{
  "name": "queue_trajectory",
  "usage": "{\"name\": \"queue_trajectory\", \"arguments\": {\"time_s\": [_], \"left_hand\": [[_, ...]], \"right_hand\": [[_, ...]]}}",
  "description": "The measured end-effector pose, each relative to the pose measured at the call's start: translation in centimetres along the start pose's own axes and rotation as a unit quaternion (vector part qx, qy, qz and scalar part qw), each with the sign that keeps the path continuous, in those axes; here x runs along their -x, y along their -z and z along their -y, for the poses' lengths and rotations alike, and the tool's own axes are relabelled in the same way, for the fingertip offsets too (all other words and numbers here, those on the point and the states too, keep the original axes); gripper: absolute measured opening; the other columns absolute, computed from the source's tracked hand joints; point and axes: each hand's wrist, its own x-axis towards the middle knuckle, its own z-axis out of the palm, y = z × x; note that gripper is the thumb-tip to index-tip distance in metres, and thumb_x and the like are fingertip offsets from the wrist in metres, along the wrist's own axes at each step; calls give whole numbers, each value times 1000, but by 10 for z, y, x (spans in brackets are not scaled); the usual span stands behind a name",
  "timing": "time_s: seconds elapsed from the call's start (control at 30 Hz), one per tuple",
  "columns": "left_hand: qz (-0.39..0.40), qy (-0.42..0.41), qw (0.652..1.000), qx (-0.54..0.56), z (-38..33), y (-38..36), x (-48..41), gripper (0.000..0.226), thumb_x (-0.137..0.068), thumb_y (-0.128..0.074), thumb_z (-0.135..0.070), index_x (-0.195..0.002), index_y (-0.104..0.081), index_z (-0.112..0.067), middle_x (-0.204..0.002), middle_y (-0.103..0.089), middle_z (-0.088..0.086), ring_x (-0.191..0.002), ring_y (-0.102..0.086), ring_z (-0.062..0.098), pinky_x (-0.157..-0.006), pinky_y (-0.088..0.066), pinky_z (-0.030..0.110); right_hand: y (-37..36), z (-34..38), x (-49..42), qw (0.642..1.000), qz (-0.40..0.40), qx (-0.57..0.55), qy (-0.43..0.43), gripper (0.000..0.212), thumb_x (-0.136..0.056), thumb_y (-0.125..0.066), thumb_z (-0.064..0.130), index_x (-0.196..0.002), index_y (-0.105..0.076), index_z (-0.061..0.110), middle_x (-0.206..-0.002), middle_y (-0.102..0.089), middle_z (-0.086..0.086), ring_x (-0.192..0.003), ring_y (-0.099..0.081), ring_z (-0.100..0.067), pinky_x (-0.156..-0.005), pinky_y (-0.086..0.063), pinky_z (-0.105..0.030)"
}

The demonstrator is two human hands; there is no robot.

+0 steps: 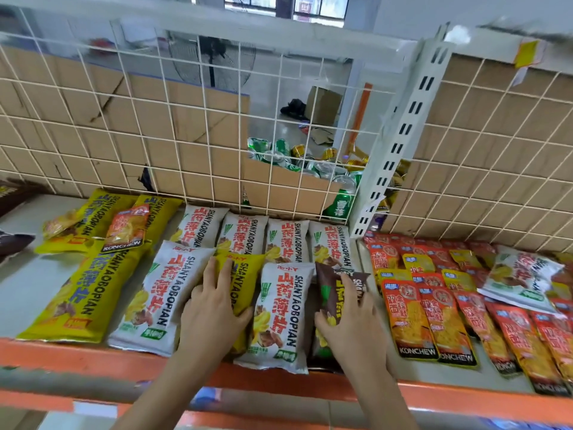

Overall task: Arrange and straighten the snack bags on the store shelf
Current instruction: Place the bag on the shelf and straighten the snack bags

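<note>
Snack bags lie flat on the shelf. My left hand grips a yellow bag that sits between two white bags, fingers on top and thumb at its right edge. My right hand holds a brown bag at its lower end, just right of a white bag. Another white bag lies left of my left hand. A row of several white bags lies behind. Large yellow bags lie to the left, with a small orange packet on top.
Red-orange packets fill the right shelf section, with a white bag lying across them. A white wire grid backed by cardboard closes the rear. Drink cans sit in a box behind it. An orange rail edges the shelf front.
</note>
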Motion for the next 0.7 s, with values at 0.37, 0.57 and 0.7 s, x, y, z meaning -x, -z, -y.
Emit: {"name": "queue_trajectory", "arguments": {"time_s": [0.37,0.57,0.7], "left_hand": [[-43,21,996,70,2,-3,3,80,-80,-64,-33,-145,-19,-27,-151,-16,0,-125,-44,25,-80,-51,41],[-85,12,986,142,3,0,9,77,-78,-69,-30,-142,-28,-30,-150,-21,-3,-124,-44,24,-81,-51,42],[-105,-13,980,171,-3,6,14,76,-76,-72,-28,-141,-32,-27,-144,-26,-4,-116,-49,25,-81,-52,42]], "right_hand": [[13,-11,1,995,-17,-71,72,76,-85,-57,39,-142,-6,43,-146,-24,-9,-110,-54,-18,-78,-52,-25],[16,-21,3,990,-42,-93,97,74,-84,-60,37,-141,-14,42,-142,-30,-5,-120,-46,-21,-70,-47,-21],[25,-29,2,988,-56,-105,101,71,-85,-62,33,-142,-19,36,-130,-38,-4,-87,-50,-13,-53,-39,-14]]}}
